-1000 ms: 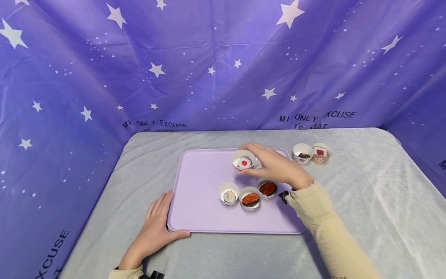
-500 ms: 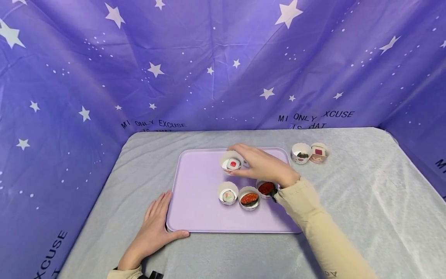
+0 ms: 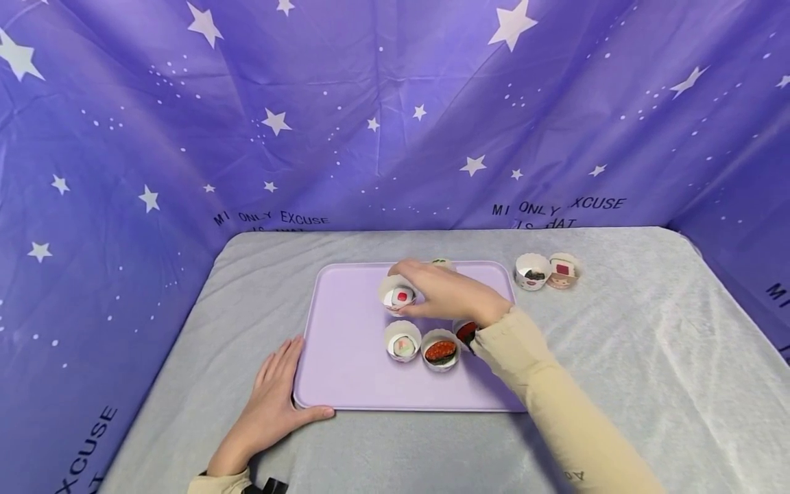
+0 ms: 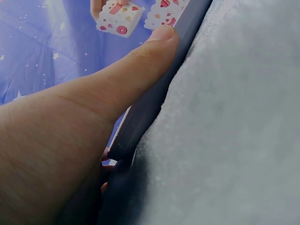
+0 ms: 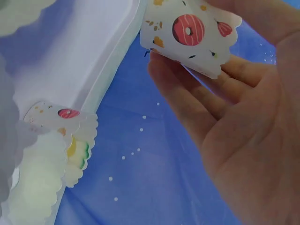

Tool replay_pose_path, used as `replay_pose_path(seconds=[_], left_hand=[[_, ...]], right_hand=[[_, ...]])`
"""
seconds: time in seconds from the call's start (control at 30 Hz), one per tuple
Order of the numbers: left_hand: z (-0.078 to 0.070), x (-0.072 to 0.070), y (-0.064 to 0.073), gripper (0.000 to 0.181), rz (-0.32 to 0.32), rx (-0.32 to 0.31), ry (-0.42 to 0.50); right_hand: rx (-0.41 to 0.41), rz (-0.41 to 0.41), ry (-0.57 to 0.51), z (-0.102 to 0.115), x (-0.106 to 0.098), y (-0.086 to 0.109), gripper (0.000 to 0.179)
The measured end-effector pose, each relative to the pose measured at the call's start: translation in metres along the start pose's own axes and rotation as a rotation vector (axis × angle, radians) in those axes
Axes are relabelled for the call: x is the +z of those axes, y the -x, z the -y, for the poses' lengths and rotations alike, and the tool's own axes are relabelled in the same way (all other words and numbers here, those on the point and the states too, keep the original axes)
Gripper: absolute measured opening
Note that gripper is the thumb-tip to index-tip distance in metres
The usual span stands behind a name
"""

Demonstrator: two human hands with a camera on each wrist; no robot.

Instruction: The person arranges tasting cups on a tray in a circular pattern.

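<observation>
My right hand [image 3: 439,291] grips a scalloped paper baking cup [image 3: 387,291] over the back middle of the lilac tray [image 3: 345,370]. Inside that cup is a white sushi piece with a red centre [image 3: 402,296]. The right wrist view shows the thumb and fingers on either side of the cup's doughnut-printed wall [image 5: 180,30]. My left hand [image 3: 268,398] rests at the tray's front left corner, fingers straight along the left edge and thumb [image 4: 136,58] across the front edge.
On the tray stand a cup with a pale roll [image 3: 404,346], one with orange roe sushi [image 3: 441,352], and a red one [image 3: 465,332] partly behind the sleeve. Another cup [image 3: 442,263] shows behind the right hand. Two cups [image 3: 532,274] stand on the grey cloth beyond the tray's right.
My right hand has carried the gripped cup to the left across the back of the tray and slightly toward me. The left hand stays at the corner.
</observation>
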State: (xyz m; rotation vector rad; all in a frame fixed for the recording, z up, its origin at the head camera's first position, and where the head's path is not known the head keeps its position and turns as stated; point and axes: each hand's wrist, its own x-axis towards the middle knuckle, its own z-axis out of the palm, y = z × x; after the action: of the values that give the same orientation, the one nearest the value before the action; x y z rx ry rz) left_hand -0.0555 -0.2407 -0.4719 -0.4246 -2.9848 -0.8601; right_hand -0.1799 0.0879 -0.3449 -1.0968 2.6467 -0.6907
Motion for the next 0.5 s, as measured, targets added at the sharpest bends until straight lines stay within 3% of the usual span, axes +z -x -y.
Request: replay_pose_path(seconds=[0.5], left_hand=[[0.001, 0.001, 0.000, 0.128, -0.003, 0.003, -0.006]], right_hand=[[0.000, 0.059, 0.026, 0.009, 0.013, -0.015, 0.054]])
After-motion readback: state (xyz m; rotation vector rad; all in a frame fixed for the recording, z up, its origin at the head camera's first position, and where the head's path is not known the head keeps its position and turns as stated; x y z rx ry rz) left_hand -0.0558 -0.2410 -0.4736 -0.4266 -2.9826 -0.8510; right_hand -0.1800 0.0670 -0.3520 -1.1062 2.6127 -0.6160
